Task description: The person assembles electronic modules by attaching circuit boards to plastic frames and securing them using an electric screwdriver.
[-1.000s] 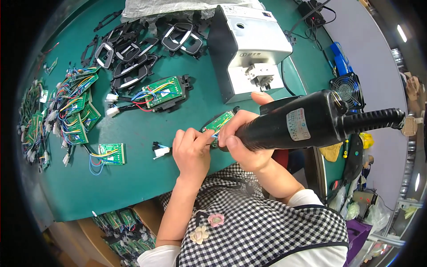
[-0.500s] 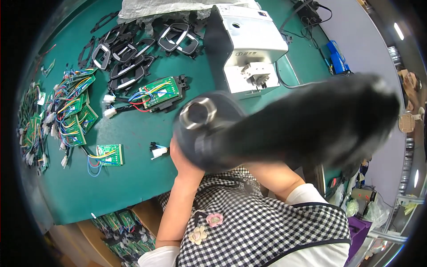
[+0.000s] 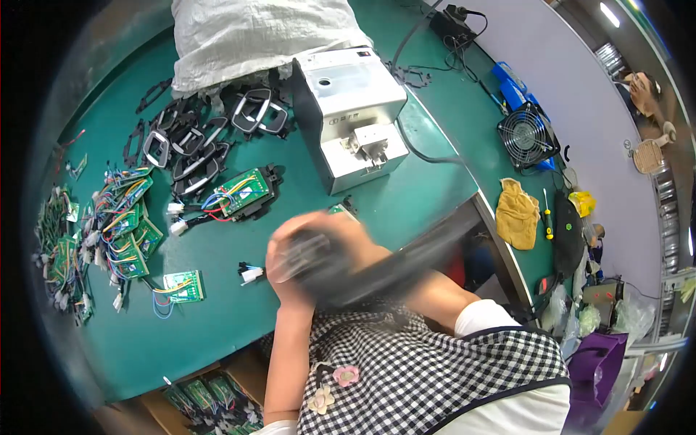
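While the right hand (image 3: 357, 243) grips the blurred black cylindrical tool (image 3: 319, 270), hold it steady; left hand (image 3: 278, 262) beside it: grip unclear.

Broad green-topped table (image 3: 225, 330), bordered at right by a smooth pale-lavender partition (image 3: 580, 123); beyond it, toward the upper right, a lit white tubular lamp (image 3: 610, 14).

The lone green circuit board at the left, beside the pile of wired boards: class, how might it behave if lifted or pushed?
The circuit board would probably stay stiff, being flat and straight-edged. Its blue wires would likely flop, since they curl loosely. Pushed, it should slide rather than roll, as it appears to lie flat on the table.
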The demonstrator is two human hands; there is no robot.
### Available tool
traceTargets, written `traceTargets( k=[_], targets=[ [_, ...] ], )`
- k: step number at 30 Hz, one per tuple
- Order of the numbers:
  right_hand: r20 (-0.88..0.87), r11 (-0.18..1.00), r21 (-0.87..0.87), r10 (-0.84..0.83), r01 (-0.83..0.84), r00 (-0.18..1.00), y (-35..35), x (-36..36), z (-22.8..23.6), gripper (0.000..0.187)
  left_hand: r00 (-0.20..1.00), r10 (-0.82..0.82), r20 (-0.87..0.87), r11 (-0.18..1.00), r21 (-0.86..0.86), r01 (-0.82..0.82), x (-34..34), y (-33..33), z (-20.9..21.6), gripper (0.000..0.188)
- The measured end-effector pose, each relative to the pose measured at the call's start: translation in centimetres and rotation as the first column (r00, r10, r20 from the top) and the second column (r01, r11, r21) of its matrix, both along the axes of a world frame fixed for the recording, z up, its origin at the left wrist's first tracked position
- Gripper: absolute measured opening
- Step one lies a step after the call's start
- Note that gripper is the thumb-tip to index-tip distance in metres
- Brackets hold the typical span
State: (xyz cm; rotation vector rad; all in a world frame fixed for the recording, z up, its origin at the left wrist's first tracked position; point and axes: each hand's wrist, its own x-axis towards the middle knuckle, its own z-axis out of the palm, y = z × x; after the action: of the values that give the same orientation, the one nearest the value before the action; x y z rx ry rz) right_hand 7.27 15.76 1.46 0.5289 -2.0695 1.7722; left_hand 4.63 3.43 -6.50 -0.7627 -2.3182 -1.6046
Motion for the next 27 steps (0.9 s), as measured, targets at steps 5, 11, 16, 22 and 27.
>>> traceTargets(
  k=[5, 11, 16, 22, 27],
  targets=[
    [-0.038, 0.761, -0.575, -0.393, 0.302, 0.919, 6.0, 4.3, 3.0, 0.067, 0.989, -0.138, 0.043, 0.900, -0.412, 0.144, 0.3, 0.6, 5.4, 0.039],
    [0.081, 0.696, -0.490, -0.563, 0.525, 0.822, 5.7, 5.5, -1.1, 0.060, 0.993, -0.100, 0.057, 0.794, -0.597, 0.114, 1.7, 2.0, 4.3, 0.058],
    [0.116, 0.655, -0.516, -0.585, 0.552, 0.803, 6.3, 5.8, -1.9, 0.058, 0.959, -0.054, -0.279, 0.908, -0.414, -0.069, -1.7, 0.0, 6.7, 0.061],
    [0.117, 0.639, -0.564, -0.565, 0.523, 0.817, 6.3, 5.2, -2.2, 0.058, 0.963, 0.023, -0.268, 0.636, -0.739, -0.221, -9.7, -3.4, 6.9, 0.060],
    [0.129, 0.600, -0.597, -0.583, 0.533, 0.802, 6.8, 5.8, -2.6, 0.060, 0.992, -0.086, -0.087, 0.706, -0.709, -0.001, -12.0, -3.5, 9.3, 0.066]
  ],
)
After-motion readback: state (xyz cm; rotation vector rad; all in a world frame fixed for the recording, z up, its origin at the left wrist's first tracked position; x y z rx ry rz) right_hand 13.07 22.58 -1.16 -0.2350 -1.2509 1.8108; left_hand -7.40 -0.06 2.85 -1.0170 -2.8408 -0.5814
